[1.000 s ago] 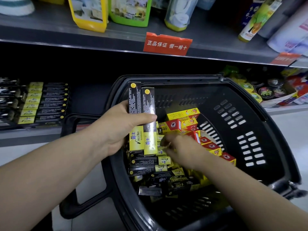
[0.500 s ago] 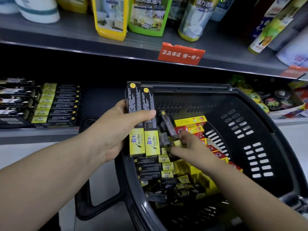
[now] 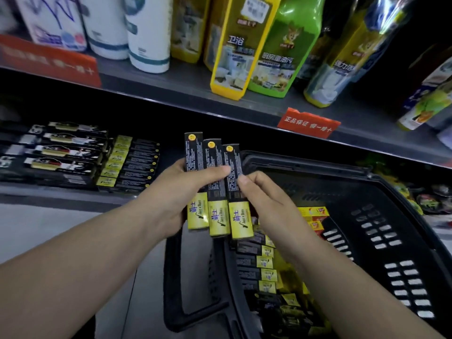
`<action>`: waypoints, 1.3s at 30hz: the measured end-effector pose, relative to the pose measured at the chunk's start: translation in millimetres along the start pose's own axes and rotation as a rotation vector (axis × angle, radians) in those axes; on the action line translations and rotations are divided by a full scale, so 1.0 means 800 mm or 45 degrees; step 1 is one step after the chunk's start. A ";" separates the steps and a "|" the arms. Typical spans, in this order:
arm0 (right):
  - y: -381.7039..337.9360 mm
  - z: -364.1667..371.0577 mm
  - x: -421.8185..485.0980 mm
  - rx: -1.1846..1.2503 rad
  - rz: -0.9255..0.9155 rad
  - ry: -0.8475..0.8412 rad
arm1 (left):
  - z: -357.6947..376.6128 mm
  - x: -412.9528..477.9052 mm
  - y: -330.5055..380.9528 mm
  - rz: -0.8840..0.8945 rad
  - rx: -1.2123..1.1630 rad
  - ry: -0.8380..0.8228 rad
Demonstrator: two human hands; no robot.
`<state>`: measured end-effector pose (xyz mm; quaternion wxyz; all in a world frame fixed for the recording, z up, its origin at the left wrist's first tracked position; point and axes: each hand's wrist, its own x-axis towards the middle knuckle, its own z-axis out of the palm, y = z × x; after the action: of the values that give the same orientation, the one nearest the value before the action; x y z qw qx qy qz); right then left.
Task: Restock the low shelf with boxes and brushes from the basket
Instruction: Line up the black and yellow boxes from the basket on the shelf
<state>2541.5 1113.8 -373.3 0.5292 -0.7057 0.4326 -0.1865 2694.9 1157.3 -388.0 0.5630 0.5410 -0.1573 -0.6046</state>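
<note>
Half a second ago the left hand gripped two long black-and-yellow cardboard boxes. Now it holds three, with the thumb pressed across their fronts and the fingers hidden behind. The right hand has risen from the black plastic basket and pinches the rightmost box's edge. The boxes stand upright over the basket's rim. On the low grey shelf, matching boxes lie beside what seem to be brush packs, with dark bare shelf between them and the basket. Cleaner bottles crowd the shelf above.
</note>
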 end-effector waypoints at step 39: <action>0.058 0.242 0.311 -1.454 -0.103 -0.706 | -0.327 0.074 0.025 0.050 -0.076 0.710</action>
<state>2800.6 1023.1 -535.6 0.1545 -0.9145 0.2839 0.2432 2935.4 1210.1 -495.5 0.6120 0.6665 0.0112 -0.4256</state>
